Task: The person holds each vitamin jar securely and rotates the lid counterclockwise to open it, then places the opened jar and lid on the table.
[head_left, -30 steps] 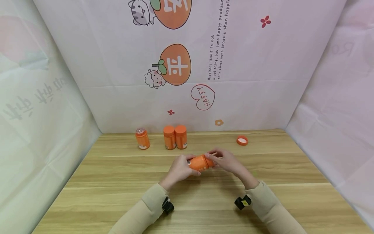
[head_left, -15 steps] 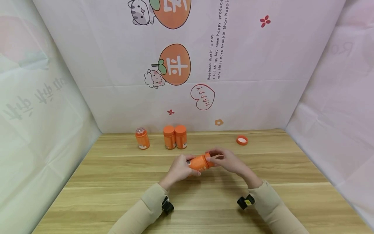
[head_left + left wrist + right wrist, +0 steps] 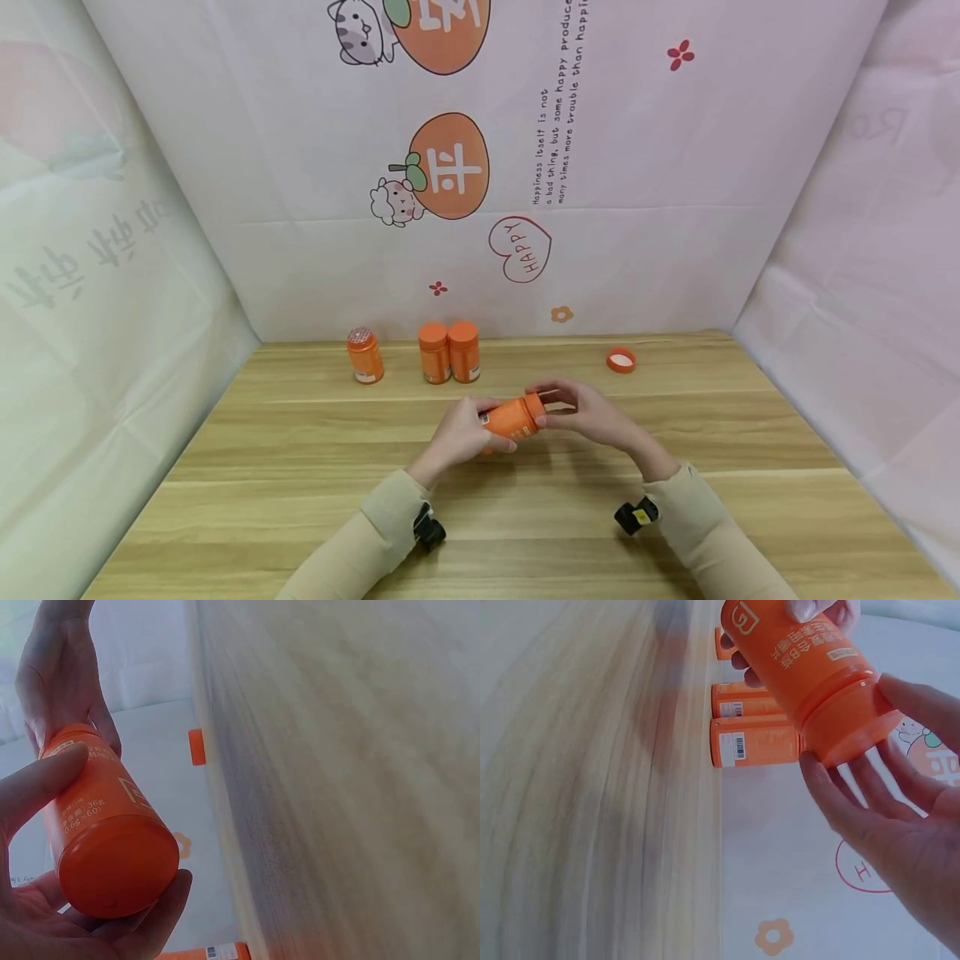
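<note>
An orange pill bottle (image 3: 508, 419) is held tilted above the table, its cap end up and to the right. My left hand (image 3: 459, 432) grips the bottle's body near the base. At the other end, my right hand (image 3: 596, 413) pinches the screw cap (image 3: 851, 724) between thumb and fingers. White lettering covers the bottle's side in the left wrist view, where its round base (image 3: 118, 866) faces the camera. The right wrist view shows the cap sitting on the bottle's neck.
Two capped orange bottles (image 3: 464, 354) stand side by side at the back. Left of them is an orange bottle with a patterned top (image 3: 365, 357) and no cap. A loose orange cap (image 3: 621, 360) lies back right, white inside up. White printed sheets (image 3: 637, 208) wall the wooden table (image 3: 300, 500).
My right wrist has swung a little to the right and its fingers have shifted their hold around the cap. The left hand and bottle have hardly moved.
</note>
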The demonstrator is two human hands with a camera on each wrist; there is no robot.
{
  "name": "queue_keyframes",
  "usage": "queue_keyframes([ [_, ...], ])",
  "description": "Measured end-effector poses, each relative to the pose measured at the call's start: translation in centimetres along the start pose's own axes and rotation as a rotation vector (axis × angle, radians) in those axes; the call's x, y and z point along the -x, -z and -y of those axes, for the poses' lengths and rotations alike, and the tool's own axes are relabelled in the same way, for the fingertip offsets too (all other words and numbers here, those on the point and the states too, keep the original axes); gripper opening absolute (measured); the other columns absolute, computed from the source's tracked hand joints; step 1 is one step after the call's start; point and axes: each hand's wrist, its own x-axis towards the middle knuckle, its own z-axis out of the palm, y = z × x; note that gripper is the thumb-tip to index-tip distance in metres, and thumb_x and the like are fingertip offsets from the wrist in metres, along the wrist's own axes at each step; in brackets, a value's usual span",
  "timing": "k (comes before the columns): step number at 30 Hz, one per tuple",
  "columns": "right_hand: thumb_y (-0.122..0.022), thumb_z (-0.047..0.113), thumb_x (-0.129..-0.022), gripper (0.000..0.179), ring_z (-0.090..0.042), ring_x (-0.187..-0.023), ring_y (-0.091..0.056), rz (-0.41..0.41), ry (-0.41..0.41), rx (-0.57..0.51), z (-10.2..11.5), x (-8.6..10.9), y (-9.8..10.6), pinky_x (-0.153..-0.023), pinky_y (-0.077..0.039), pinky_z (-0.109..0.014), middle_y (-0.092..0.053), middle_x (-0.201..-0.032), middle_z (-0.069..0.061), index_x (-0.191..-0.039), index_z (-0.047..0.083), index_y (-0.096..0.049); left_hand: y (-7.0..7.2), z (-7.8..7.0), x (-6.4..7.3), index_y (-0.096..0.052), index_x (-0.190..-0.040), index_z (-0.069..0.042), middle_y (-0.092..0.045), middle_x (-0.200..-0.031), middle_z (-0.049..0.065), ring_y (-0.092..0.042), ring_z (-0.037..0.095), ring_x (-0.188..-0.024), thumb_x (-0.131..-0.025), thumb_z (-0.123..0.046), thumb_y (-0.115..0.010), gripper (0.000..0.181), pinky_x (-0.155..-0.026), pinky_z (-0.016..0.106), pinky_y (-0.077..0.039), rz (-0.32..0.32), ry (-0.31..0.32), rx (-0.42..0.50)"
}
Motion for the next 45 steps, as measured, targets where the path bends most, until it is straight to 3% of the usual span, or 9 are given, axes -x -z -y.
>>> queue_keyframes([
  [3, -0.073, 0.014, -0.082, 0.047, -0.033, -0.122, -0.051, 0.002, 0.035, -0.048, -0.3, 0.0, 0.1, -0.097, -0.044, -0.050, -0.056, -0.129, -0.014, -0.126, 0.007, -0.055, 0.0, 0.0, 0.0, -0.068, -0.118, -0.014, -0.068, -0.104, 0.000, -0.059, 0.015, -0.085, -0.059, -0.025, -0.087, 0.062, -0.076, 0.035, -0.048, 0.005, 0.002, 0.005],
  [9, -0.072, -0.003, -0.079, 0.045, -0.025, -0.121, -0.053, 0.018, 0.125, -0.110, -1.0, 0.0, 0.2, -0.101, -0.044, -0.035, -0.056, -0.127, -0.015, -0.121, 0.004, -0.057, 0.1, 0.0, 0.0, -0.068, -0.117, -0.014, -0.069, -0.105, 0.000, -0.059, 0.015, -0.087, -0.059, -0.025, -0.087, 0.061, -0.077, 0.035, -0.048, 0.014, 0.006, 0.021],
  [13, -0.069, -0.009, -0.078, 0.045, -0.023, -0.122, -0.052, 0.028, 0.174, -0.145, -1.2, 0.0, 0.2, -0.102, -0.042, -0.032, -0.053, -0.129, -0.021, -0.120, 0.000, -0.056, 0.0, 0.0, 0.0, -0.068, -0.116, -0.014, -0.069, -0.105, 0.000, -0.059, 0.015, -0.087, -0.059, -0.026, -0.087, 0.061, -0.078, 0.035, -0.048, 0.015, 0.005, 0.026],
  [23, -0.067, -0.009, -0.081, 0.044, -0.027, -0.127, -0.048, 0.033, 0.178, -0.181, -1.2, 0.3, 0.1, -0.103, -0.041, -0.032, -0.051, -0.134, -0.018, -0.122, -0.001, -0.055, 0.0, 0.0, 0.0, -0.068, -0.117, -0.013, -0.069, -0.105, 0.000, -0.059, 0.015, -0.087, -0.059, -0.026, -0.086, 0.062, -0.078, 0.035, -0.048, 0.010, 0.012, 0.028],
  [27, -0.067, 0.003, -0.086, 0.045, -0.032, -0.126, -0.048, 0.002, 0.134, -0.180, -1.1, 0.4, 0.0, -0.098, -0.046, -0.033, -0.051, -0.134, -0.017, -0.127, 0.001, -0.052, -0.1, 0.0, 0.0, -0.068, -0.116, -0.013, -0.069, -0.102, 0.000, -0.059, 0.014, -0.085, -0.059, -0.026, -0.086, 0.061, -0.077, 0.035, -0.048, -0.001, 0.002, 0.009],
  [33, -0.062, 0.019, -0.092, 0.040, -0.036, -0.124, -0.049, -0.064, 0.050, -0.091, -0.6, 0.3, -0.1, -0.088, -0.051, -0.027, -0.054, -0.132, -0.013, -0.129, 0.010, -0.052, -0.3, 0.1, -0.1, -0.069, -0.114, -0.013, -0.070, -0.099, -0.001, -0.059, 0.013, -0.083, -0.058, -0.025, -0.087, 0.059, -0.075, 0.033, -0.048, -0.021, -0.030, -0.013],
  [41, -0.058, 0.026, -0.094, 0.039, -0.027, -0.114, -0.057, -0.174, -0.034, -0.016, -0.4, -0.1, -0.3, -0.092, -0.049, -0.038, -0.058, -0.127, -0.010, -0.129, 0.008, -0.054, -0.5, -0.3, 0.0, -0.068, -0.115, -0.012, -0.069, -0.101, 0.001, -0.059, 0.014, -0.084, -0.059, -0.019, -0.087, 0.059, -0.077, 0.034, -0.047, -0.025, -0.042, -0.016],
  [45, -0.058, 0.033, -0.094, 0.040, -0.025, -0.108, -0.060, -0.208, -0.067, -0.033, -0.3, -0.4, -0.5, -0.087, -0.052, -0.033, -0.058, -0.125, -0.010, -0.127, 0.010, -0.055, -0.6, -0.4, -0.1, -0.068, -0.115, -0.010, -0.069, -0.101, 0.001, -0.058, 0.014, -0.084, -0.059, -0.018, -0.087, 0.060, -0.077, 0.035, -0.047, -0.029, -0.048, -0.030],
])
